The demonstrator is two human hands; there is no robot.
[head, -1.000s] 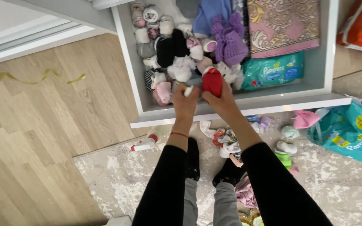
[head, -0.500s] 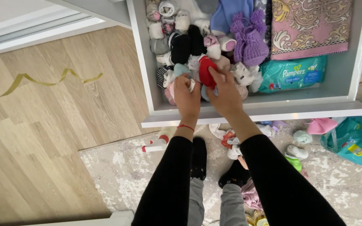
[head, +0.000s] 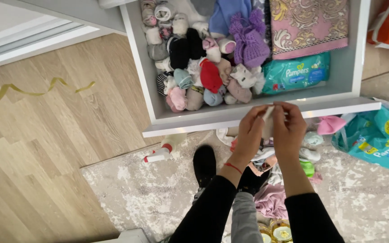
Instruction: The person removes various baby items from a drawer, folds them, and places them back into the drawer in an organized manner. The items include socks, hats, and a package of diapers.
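My left hand [head: 249, 133] and my right hand [head: 288, 128] meet in front of the open white drawer [head: 257, 115], both pinching a small white sock [head: 268, 118] between them. The drawer holds several rolled baby socks; a red rolled pair [head: 210, 75] lies among them near the front, with pink [head: 177, 97], blue and beige rolls beside it. A purple knit hat [head: 250, 39] sits further back. Under my hands a heap of loose socks and small clothes [head: 271, 173] lies on the rug by my black-socked feet [head: 204, 164].
A teal wipes pack [head: 296, 72] and a pink patterned cloth [head: 309, 24] fill the drawer's right side. A teal diaper bag [head: 374, 137] lies on the rug at right. A white and red bottle [head: 160, 151] lies under the drawer front. A gold ribbon [head: 34, 90] curls on the wooden floor.
Both hands have left the drawer, leaving the red rolled pair among the socks. They moved right and down and now hold a small white sock above the pile on the rug.
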